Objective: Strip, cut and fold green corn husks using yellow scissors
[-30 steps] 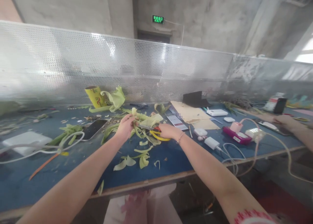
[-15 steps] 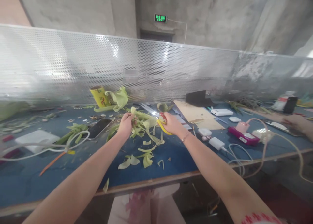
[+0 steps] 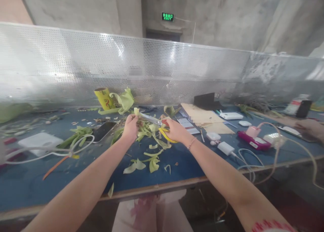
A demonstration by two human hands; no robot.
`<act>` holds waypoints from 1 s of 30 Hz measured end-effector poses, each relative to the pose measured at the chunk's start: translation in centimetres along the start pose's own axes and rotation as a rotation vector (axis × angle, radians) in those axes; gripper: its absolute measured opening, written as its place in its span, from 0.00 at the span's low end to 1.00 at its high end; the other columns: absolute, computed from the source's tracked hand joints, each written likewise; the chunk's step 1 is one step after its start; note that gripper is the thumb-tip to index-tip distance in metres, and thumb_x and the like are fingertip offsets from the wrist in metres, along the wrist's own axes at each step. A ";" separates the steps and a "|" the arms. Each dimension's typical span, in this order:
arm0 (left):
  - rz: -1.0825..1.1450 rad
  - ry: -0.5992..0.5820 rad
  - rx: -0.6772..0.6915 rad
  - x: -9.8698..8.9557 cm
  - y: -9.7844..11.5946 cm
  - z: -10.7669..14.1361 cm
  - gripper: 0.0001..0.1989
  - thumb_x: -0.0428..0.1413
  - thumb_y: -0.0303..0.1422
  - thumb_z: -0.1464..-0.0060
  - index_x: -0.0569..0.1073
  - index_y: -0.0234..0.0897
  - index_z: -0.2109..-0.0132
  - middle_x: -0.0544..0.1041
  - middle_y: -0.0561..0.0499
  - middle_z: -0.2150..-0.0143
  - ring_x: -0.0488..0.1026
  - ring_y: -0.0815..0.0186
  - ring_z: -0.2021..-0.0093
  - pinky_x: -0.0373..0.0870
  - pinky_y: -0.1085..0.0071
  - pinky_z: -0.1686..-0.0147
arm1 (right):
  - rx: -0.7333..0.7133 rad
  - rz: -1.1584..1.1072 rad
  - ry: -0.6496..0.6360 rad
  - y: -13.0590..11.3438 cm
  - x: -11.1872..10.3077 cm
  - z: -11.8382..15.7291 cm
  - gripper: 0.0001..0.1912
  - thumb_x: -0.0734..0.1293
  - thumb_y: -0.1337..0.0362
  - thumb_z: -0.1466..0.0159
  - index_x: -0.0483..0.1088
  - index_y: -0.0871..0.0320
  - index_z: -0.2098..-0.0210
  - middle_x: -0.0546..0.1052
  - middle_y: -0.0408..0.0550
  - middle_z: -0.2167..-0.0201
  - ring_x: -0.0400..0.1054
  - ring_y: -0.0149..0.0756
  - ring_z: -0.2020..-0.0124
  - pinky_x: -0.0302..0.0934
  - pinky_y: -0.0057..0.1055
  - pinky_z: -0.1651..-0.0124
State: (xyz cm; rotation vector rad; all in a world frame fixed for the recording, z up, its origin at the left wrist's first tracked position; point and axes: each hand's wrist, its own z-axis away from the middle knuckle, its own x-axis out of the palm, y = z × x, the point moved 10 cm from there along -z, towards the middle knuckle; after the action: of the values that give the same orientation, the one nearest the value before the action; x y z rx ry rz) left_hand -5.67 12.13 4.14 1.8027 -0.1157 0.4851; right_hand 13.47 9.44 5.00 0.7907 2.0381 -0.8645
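- Currently the stalk [image 3: 136,111] is just left of the scissors [image 3: 159,122], its pale end poking up out of the left hand [image 3: 130,127].
- The left fingers are pinched round it; the blades reach up to it, but whether they touch is too small to tell.
- The right hand [image 3: 176,131] grips the scissors by their red and yellow handles.
- Shredded leaves [image 3: 144,134] lie below the blades; nearer the wearer than the scissors, loose scraps [image 3: 154,164] are scattered on the blue table [image 3: 177,176].
- Left of the scissors lie a dark phone [image 3: 104,131] and, farther left, a white box [image 3: 40,142]; behind them and to the left, a yellow tube [image 3: 103,98] leans beside a curled leaf [image 3: 126,102].
- Right of the scissors are brown paper [image 3: 199,113], an earbud case [image 3: 213,136], a charger [image 3: 225,148] and, farthest, a co-worker's blurred hand [image 3: 306,127].
- Behind the scissors stands a perforated screen [image 3: 101,70].
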 end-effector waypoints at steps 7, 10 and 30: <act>0.011 0.015 0.006 0.2 0.1 0.0 0.04 0.52 0.26 0.54 0.63 0.37 0.70 0.67 0.57 0.76 0.64 0.75 0.81 0.61 0.77 0.79 | -0.013 0.029 -0.042 -0.3 0.6 0.0 0.27 0.62 0.50 0.39 0.61 0.64 0.49 0.72 0.60 0.54 0.67 0.42 0.51 0.59 0.35 0.51; 0.018 0.005 0.008 0.3 0.0 0.0 0.04 0.52 0.26 0.54 0.63 0.37 0.70 0.67 0.57 0.76 0.64 0.75 0.80 0.61 0.77 0.80 | -0.015 0.033 -0.060 -0.6 0.7 0.1 0.26 0.61 0.51 0.38 0.61 0.64 0.49 0.72 0.60 0.54 0.67 0.42 0.50 0.58 0.34 0.51; -0.123 -0.011 0.137 -0.3 0.7 -0.6 0.04 0.49 0.25 0.57 0.64 0.37 0.71 0.66 0.56 0.76 0.61 0.74 0.78 0.58 0.76 0.77 | -0.056 -0.048 -0.049 -0.7 0.2 -0.1 0.20 0.63 0.56 0.39 0.67 0.62 0.52 0.73 0.56 0.52 0.67 0.40 0.51 0.60 0.32 0.51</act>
State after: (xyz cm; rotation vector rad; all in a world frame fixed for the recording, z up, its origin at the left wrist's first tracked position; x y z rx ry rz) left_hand -6.29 12.49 4.80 1.9340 0.0212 0.4037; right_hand 12.76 9.16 5.08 0.6858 2.0365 -0.8412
